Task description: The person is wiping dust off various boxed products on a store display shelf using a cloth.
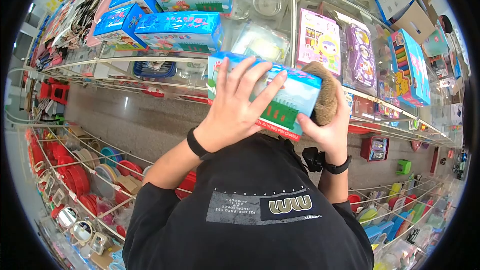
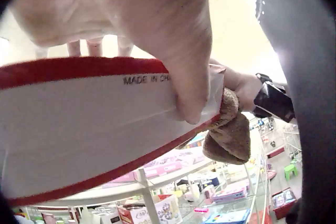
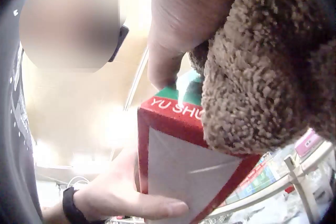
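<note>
Nearest the camera is the person's black shirt [image 1: 260, 210], with both wrists just above it, each wearing a black band. The left hand [image 1: 232, 112] lies over the long printed face of a blue box [image 1: 295, 95]. Its fingers [image 1: 260, 82] are spread wide on that face, and the thumb [image 2: 191, 77] hooks onto the white underside, so the box is clamped between them. The right hand [image 1: 327, 135] is at the box's other end. Its fingers are curled round a brown fuzzy cloth [image 1: 325, 97], which is pressed against that end, and its thumb touches the red-edged corner.

The box is held in the air at chest height, resting on nothing. Beyond it, a glass shelf [image 1: 150, 60] carries a stack of similar blue boxes [image 1: 180, 32], with pink and purple toy packs [image 1: 320, 40] further right.

The step in hand looks like wiping the box's end while the left hand steadies it. The next move probably calls for a firm left grip. Either the cloth slides along a fresh face or the box is turned to offer one, and the spread fingers would have to shift off any face being wiped.
</note>
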Tool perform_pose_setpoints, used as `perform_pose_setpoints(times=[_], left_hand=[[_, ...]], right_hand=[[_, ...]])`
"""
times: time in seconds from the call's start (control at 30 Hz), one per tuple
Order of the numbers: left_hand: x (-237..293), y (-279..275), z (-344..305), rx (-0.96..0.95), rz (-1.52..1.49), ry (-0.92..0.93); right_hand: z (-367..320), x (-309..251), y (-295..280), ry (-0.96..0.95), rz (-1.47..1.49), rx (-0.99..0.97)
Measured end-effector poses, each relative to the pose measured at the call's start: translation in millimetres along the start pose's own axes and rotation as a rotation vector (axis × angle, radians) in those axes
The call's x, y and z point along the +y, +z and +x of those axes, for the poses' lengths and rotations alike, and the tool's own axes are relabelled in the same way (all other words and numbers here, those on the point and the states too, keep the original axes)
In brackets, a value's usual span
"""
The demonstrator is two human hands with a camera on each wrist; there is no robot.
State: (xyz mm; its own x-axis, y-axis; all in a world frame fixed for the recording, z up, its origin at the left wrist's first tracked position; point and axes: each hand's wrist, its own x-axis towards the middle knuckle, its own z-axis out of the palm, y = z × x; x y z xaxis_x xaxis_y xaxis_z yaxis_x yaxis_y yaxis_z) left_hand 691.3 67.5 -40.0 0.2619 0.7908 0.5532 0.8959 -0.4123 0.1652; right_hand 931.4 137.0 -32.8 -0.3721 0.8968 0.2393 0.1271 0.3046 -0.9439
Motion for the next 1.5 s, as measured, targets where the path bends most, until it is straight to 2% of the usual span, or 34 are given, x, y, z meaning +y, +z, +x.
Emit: perform_pose_setpoints(times=[0.07,0.13,0.3,0.4,0.53,0.57,0.67,0.77,0.87,0.97,1.1,1.2,1.3,1.37,1.43,1.5], left_hand=[[-7.2,-14.7,1.0,0.004,0.075,0.014],[-16.0,-31.4,-0.3,0.015,0.138,0.000],[-59.9,-48.7,-12.5,0.271,-0.156,-0.126],[-77.0,-43.5,-20.0,0.201,-0.731,-0.379],[-81.4,-18.6,-16.4,-0.077,-1.140,-0.251],[-78.8,-12.9,-16.7,-0.065,-1.275,-0.270],[-72.4,-10.7,-12.4,-0.022,-1.434,-0.262],[-59.3,-6.8,-15.5,0.091,-1.612,-0.354],[-52.1,0.7,-24.9,0.042,-1.807,-0.465],[-55.5,6.8,-29.1,-0.035,-1.922,-0.555],[-67.3,6.8,-27.9,-0.122,-1.979,-0.633],[-78.0,-1.4,-24.5,-0.201,-1.947,-0.663],[-92.0,-16.3,-23.4,-0.256,-1.851,-0.672],[-94.1,-23.8,-15.1,-0.232,-1.696,-0.616],[-89.8,-30.8,1.8,-0.125,-1.457,-0.502],[-76.5,-17.5,31.7,0.020,-1.046,-0.311]], right_hand=[[1.3,5.4,0.4,0.005,0.226,0.065],[4.4,13.3,-15.1,0.009,0.279,0.030],[-0.9,31.4,-36.6,0.090,0.255,0.111],[-11.6,46.5,-37.0,0.147,0.331,0.124],[-12.0,56.0,-30.7,0.178,0.458,0.029],[-10.9,54.9,-26.3,0.219,0.481,0.044],[-9.9,61.8,-20.8,0.281,0.529,0.049],[-13.6,66.4,-14.1,0.346,0.617,0.013],[-12.9,78.8,-6.1,0.338,0.663,-0.093],[-10.1,65.0,5.3,0.390,0.619,-0.097],[3.2,56.4,0.4,0.363,0.531,-0.175],[8.5,44.6,-5.7,0.344,0.430,-0.142],[13.6,34.5,-16.0,0.283,0.419,-0.004],[16.9,34.4,-21.3,0.244,0.425,0.089],[23.6,19.9,-23.1,0.242,0.417,0.169],[27.1,15.4,-17.9,0.169,0.384,0.233]])
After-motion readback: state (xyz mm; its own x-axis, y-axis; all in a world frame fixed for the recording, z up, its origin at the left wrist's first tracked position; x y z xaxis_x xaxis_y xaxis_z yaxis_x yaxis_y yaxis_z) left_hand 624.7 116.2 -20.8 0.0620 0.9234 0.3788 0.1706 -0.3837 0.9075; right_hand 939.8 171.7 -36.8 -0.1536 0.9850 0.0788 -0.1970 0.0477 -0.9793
